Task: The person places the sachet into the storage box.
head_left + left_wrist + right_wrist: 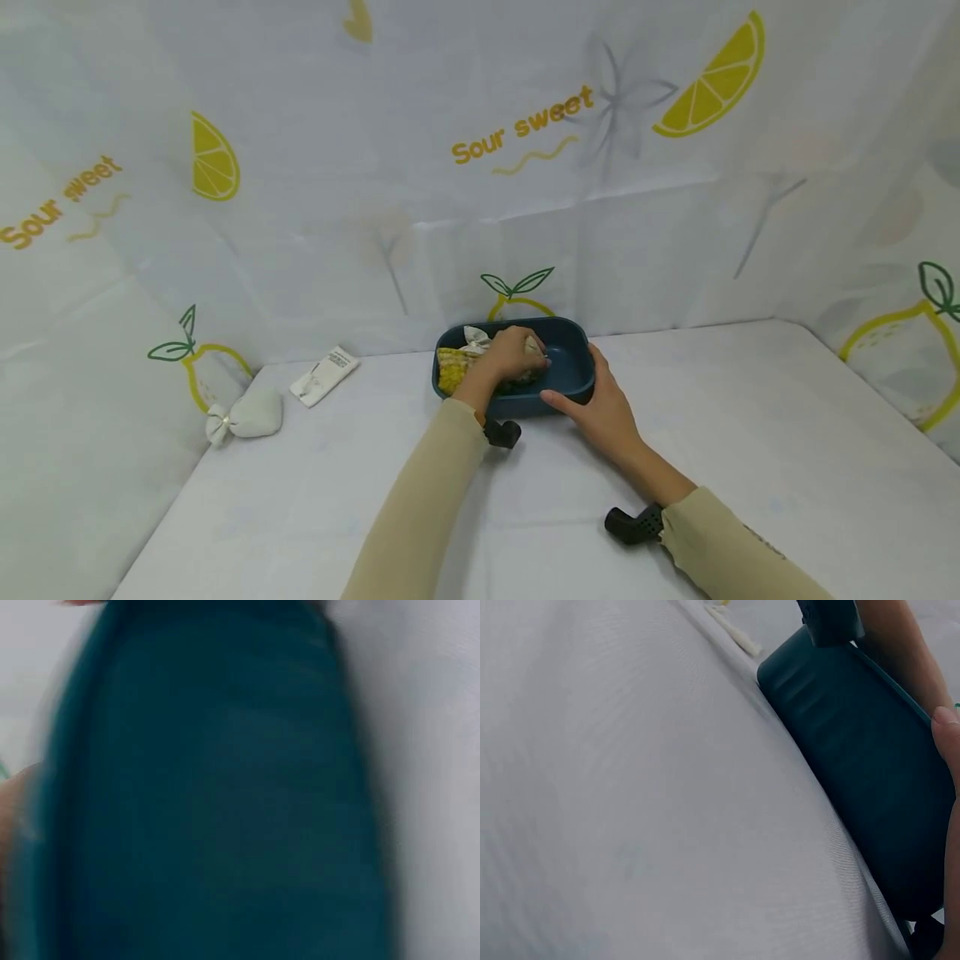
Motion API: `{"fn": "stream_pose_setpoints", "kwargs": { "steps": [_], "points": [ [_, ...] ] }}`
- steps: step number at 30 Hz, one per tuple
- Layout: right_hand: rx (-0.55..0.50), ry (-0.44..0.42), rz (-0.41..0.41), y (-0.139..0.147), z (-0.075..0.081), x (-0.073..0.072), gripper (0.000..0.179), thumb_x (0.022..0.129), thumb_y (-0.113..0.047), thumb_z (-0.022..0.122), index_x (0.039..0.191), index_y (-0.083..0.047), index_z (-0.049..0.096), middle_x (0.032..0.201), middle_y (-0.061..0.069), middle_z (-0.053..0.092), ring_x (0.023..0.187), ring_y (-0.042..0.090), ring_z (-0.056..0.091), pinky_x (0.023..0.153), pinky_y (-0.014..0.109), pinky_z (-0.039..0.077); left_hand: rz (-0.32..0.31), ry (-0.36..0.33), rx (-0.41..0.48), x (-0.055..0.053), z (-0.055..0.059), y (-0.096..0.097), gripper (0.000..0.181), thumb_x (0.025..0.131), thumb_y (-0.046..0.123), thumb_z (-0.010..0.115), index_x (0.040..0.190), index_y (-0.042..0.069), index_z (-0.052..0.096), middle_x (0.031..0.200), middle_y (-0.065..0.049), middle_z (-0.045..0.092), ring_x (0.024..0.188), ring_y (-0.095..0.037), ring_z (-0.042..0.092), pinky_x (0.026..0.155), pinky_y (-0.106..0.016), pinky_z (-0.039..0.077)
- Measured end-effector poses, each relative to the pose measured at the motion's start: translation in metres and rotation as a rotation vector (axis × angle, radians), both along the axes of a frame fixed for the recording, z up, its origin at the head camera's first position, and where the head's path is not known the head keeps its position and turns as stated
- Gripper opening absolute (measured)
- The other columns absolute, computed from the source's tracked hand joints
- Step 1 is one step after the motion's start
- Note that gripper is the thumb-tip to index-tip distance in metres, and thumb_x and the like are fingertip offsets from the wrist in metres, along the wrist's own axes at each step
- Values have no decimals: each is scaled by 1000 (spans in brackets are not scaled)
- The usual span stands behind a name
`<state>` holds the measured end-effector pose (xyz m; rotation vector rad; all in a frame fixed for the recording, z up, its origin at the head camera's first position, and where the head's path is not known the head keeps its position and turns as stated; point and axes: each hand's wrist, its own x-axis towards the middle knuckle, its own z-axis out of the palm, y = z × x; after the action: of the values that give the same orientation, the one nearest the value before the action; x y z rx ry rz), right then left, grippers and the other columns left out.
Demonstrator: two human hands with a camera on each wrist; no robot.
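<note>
A dark blue oval-cornered storage basket [573, 354] stands at the back of the table. My left hand [513, 354] reaches down into it from the front, fingers curled over a dark-patterned bundle [525, 382] that it mostly covers. Left of that hand, a yellow-patterned bundle [452, 369] lies inside, with a white bow-shaped piece [476, 339] behind it. My right hand [603, 408] grips the basket's right end, thumb at the front rim and fingers round the far side. In the left wrist view the basket's wall [225, 787] fills most of the picture, blurred.
On the left of the white-covered table [315, 500] lie a pale pouch tied with a bow [255, 413] and a flat white packet with print [325, 376]. A white curtain with lemon prints [337, 250] hangs right behind the basket.
</note>
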<state>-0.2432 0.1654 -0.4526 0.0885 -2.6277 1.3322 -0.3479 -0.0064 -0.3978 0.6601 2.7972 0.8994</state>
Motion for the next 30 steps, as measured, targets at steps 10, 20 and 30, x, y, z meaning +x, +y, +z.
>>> {"fn": "stream_pose_setpoints", "kwargs": {
  "steps": [10, 20, 30],
  "points": [
    [5, -19, 24, -5, -1, -5, 113, 87, -61, 71, 164, -12, 4, 169, 20, 19, 153, 43, 27, 118, 64, 30, 7, 70, 202, 26, 54, -59, 44, 98, 40, 66, 131, 12, 65, 131, -5, 67, 124, -23, 62, 105, -43, 52],
    [23, -28, 4, 2, 3, -6, 113, 88, -58, 71, 164, -12, 1, 168, 22, 18, 152, 47, 26, 118, 67, 28, 132, 206, 70, 43, 74, -146, 40, 97, 39, 67, 128, 14, 66, 133, -10, 66, 126, -31, 59, 106, -49, 50],
    [26, -25, 6, 0, 7, -4, 113, 88, -57, 71, 164, -11, 1, 168, 23, 18, 152, 48, 25, 118, 67, 27, 342, 274, 60, 60, 49, -249, 49, 95, 38, 71, 134, 10, 62, 139, -12, 60, 130, -34, 55, 107, -55, 46]
  ]
}}
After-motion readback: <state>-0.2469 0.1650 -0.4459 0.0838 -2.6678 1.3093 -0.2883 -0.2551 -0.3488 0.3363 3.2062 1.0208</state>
